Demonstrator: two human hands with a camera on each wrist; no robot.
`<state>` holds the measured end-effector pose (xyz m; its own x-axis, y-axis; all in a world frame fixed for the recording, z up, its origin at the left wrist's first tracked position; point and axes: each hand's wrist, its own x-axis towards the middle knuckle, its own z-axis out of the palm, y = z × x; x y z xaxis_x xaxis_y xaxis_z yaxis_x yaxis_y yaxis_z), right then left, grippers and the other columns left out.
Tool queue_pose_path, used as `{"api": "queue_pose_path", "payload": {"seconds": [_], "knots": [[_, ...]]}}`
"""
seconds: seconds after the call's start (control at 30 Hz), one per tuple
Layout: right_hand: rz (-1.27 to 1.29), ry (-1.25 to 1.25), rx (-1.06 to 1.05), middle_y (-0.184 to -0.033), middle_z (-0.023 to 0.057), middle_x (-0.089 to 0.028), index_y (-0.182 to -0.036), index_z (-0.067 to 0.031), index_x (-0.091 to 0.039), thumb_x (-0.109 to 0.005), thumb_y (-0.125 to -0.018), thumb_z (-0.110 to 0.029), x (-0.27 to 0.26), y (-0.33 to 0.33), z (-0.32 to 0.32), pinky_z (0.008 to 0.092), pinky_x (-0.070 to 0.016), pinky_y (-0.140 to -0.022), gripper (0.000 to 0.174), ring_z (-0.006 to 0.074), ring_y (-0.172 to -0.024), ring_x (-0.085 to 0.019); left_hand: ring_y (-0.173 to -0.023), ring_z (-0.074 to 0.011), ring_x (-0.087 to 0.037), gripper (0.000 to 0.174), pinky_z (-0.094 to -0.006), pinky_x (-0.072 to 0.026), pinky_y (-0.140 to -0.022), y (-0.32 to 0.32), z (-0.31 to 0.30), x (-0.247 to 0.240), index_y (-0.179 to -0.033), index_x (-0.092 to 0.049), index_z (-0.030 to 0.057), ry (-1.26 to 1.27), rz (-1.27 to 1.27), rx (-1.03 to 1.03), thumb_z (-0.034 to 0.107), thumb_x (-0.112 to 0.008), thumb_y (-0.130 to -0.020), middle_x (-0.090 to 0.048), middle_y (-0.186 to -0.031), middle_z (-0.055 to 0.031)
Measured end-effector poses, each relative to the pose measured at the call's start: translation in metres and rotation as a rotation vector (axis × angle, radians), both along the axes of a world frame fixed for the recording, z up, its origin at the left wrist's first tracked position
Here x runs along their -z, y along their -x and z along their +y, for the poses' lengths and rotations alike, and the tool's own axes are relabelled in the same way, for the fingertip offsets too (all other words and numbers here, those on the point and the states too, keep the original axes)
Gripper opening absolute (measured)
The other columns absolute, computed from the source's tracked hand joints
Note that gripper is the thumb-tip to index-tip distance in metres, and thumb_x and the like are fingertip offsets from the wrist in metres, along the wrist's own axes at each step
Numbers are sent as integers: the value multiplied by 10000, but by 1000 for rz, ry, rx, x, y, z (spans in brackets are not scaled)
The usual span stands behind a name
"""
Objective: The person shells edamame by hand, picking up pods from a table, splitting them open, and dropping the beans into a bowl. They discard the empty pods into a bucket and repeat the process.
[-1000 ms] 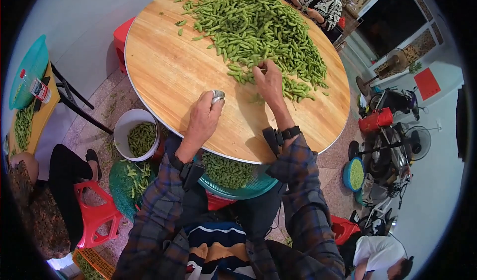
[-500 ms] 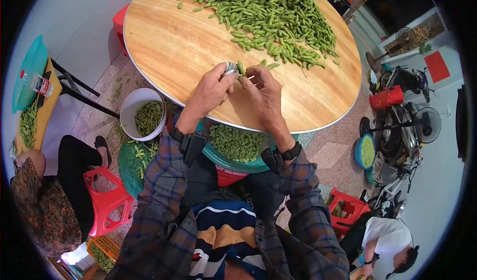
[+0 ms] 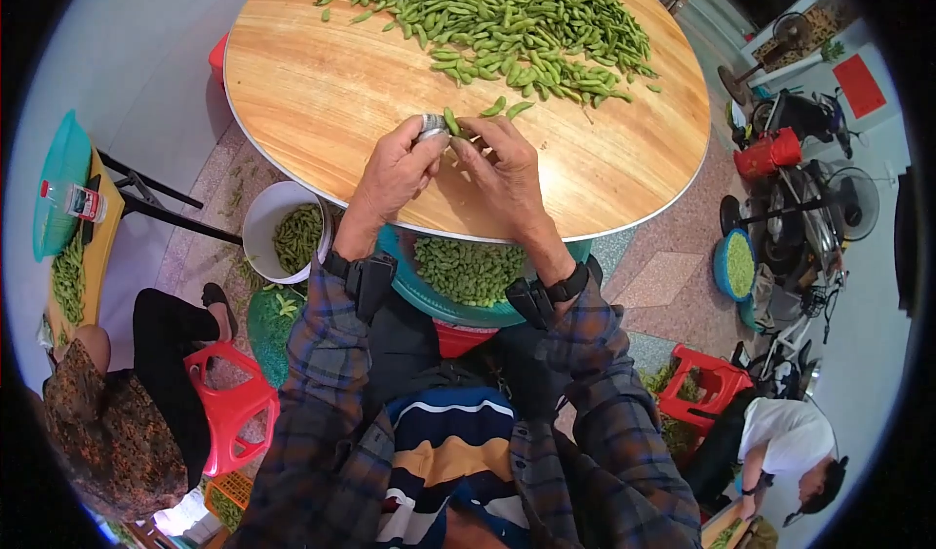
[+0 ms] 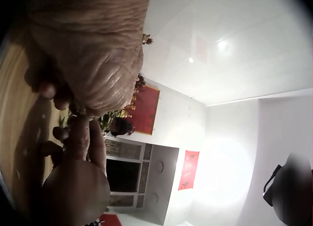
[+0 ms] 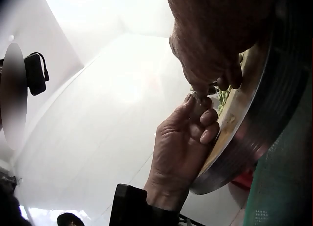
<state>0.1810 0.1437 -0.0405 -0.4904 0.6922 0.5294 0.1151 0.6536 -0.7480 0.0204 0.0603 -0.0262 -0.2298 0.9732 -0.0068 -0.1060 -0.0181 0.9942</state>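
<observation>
In the head view a green soybean pod (image 3: 450,121) stands up between the fingertips of both hands, over the near part of the round wooden table. My left hand (image 3: 393,174) pinches it from the left, its lower fingers curled in. A silvery-grey piece (image 3: 432,124) shows at the left fingertips; its kind cannot be told. From the other side my right hand (image 3: 507,169) pinches the pod with thumb and forefinger. The fingertips of the left hand (image 5: 178,142) and right hand (image 5: 220,40) meet in the right wrist view, mostly hiding the pod.
A big heap of pods (image 3: 517,22) covers the far part of the table (image 3: 302,91). Below the near edge sits a green basin (image 3: 405,281) of beans. To the left stand a white bucket (image 3: 261,222) of pods and a red stool (image 3: 229,403). Other people sit on both sides.
My right hand has come back from the heap to meet the left hand, with a pod now between them. The view has tilted down, showing more of the basin.
</observation>
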Motion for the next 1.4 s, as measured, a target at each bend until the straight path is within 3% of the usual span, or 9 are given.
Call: {"api": "queue_pose_path", "payload": {"seconds": [0.57,0.93,1.4], "knots": [[-46,-110,48,-988,153,-646,-1096,-22,-683,-755,-873,-58,-4,0,-4,379,-554,-667,237,310,-789,-696,-564,-33,-447,218,-218,-342,-483,1,0,0,-852,-546,77,-1,36,-3,203,-591,-1025,-532,-681,34],[-61,-177,62,-961,142,-645,-1082,-15,-674,-762,-857,-46,-8,1,-8,383,-558,-671,243,314,-789,-690,-603,-33,-430,203,-226,-339,-519,1,1,5,-855,-571,58,-44,68,-39,177,-596,-1018,-514,-681,42],[-75,-168,70,-948,137,-644,-1054,-11,-680,-752,-860,-46,-8,0,-8,390,-550,-678,210,316,-808,-681,-547,-32,-438,185,-213,-335,-476,-1,-3,-4,-899,-577,63,7,17,-21,203,-602,-1018,-534,-677,36]]}}
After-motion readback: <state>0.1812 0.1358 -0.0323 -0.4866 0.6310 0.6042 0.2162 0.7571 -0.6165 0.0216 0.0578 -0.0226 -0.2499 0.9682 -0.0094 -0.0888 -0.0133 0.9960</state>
